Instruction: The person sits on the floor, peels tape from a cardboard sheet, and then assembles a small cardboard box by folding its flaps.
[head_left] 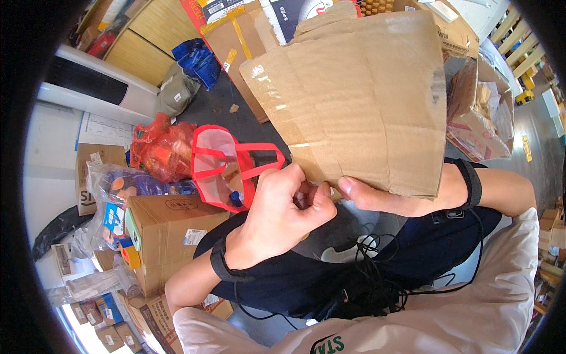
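Note:
A flattened piece of brown cardboard (365, 100), creased and with shiny strips of clear tape along its left side, is held up in front of me. My right hand (392, 200) grips its bottom edge, thumb on the near face and the other fingers hidden behind. Curled at the lower left corner is my left hand (283, 215), its thumb and fingers drawn together in a pinch against the edge. What sits in that pinch is too small to make out. Each wrist wears a black band with a cable.
Left of my knees stands a red-trimmed bag (215, 171) with scraps inside, beside a red mesh sack (162, 150). A closed carton (168, 227) is nearer. To the right is an open box (480, 112) of cardboard pieces. Black cables (374, 256) tangle at my lap.

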The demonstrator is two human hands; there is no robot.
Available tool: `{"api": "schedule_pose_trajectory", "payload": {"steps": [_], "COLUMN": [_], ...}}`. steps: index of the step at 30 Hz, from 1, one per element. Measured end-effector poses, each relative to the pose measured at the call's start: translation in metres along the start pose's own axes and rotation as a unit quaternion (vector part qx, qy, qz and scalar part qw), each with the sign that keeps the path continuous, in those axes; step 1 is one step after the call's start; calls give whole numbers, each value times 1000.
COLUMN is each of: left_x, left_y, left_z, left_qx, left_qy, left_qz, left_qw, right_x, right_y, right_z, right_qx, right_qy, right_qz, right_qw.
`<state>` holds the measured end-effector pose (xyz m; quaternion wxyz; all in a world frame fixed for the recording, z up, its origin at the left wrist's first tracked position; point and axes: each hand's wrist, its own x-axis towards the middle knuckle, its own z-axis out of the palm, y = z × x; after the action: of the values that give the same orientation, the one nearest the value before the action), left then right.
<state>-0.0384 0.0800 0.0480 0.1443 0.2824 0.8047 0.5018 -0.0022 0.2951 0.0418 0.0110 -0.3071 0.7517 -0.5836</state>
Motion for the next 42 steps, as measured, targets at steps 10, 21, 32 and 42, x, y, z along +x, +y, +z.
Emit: {"api": "schedule_pose_trajectory", "payload": {"steps": [10,21,32,42], "left_x": [2,6,4,5], "left_y": [5,-11,-14,-2], "left_z": [2,-4,-13,-8], "left_qx": [137,225,135,206], "left_qy": [1,-45,-49,74], "left_qz": [-32,-45,-15,85], "left_qw": [990,972,990,972], "right_x": [-1,6,7,6], "right_y": [20,31,15,19], "right_z": [15,17,-3,-6], "right_qx": [-40,15,30,35], "right_qy": [12,-30,-51,-12], "right_qz": [-7,54,107,114], "right_qw": [999,998,993,993]}}
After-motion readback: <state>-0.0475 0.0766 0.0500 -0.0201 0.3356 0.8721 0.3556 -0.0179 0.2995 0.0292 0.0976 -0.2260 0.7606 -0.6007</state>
